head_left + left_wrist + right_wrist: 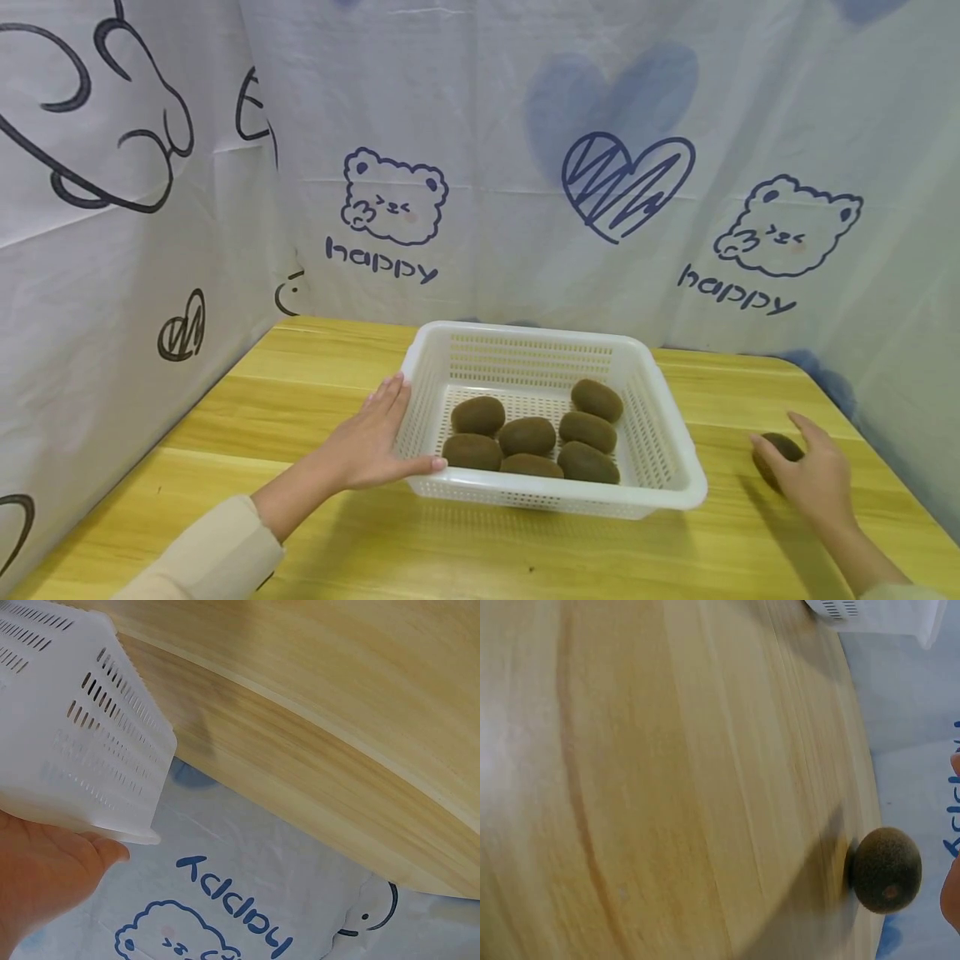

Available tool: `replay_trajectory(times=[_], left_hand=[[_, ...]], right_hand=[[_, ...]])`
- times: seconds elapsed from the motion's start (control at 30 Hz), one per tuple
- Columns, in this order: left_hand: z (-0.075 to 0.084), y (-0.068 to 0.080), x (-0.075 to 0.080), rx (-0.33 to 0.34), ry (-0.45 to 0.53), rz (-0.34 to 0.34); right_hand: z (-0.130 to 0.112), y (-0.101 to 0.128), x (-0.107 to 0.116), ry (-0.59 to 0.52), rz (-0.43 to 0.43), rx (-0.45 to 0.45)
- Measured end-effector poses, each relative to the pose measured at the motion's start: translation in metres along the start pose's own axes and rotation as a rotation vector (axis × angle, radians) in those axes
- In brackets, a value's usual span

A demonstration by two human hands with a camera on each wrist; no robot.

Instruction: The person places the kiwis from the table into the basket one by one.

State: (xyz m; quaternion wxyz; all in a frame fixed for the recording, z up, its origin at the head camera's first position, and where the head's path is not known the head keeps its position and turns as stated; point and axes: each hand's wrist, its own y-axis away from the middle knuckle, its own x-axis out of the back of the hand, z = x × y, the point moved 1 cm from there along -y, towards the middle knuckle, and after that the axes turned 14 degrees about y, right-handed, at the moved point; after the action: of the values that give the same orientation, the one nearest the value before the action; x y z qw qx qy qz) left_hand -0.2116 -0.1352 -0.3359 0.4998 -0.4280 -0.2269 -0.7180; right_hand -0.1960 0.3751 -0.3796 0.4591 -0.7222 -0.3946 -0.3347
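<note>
The left hand (371,442) lies flat-fingered against the near left corner of the white basket (660,467), thumb along its front rim, steadying it. The right hand (813,471) curls its fingers around a loose kiwi (783,448) on the bench (225,433), well apart from the basket on its right side; whether the fruit is off the wood yet, I cannot tell. Seven kiwis (527,436) already lie inside the basket. Judging by this, the step in hand is gathering the last fruit; the next move calls for a firm pinch, a lift clear of the rim, and a carry leftward.
</note>
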Motion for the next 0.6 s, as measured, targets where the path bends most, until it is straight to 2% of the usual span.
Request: replay_trajectory(times=[0.2, 0.43, 0.6], left_hand=[[-0.001, 0.0, 0.0, 0.005, 0.009, 0.001], [-0.001, -0.001, 0.0, 0.015, 0.017, -0.006], [-0.001, -0.001, -0.001, 0.016, 0.018, -0.007]], right_hand=[[0.006, 0.0, 0.0, 0.006, -0.066, -0.097], [0.013, 0.0, -0.002, 0.0, -0.183, -0.219], [0.019, -0.001, -0.002, 0.013, -0.222, -0.251]])
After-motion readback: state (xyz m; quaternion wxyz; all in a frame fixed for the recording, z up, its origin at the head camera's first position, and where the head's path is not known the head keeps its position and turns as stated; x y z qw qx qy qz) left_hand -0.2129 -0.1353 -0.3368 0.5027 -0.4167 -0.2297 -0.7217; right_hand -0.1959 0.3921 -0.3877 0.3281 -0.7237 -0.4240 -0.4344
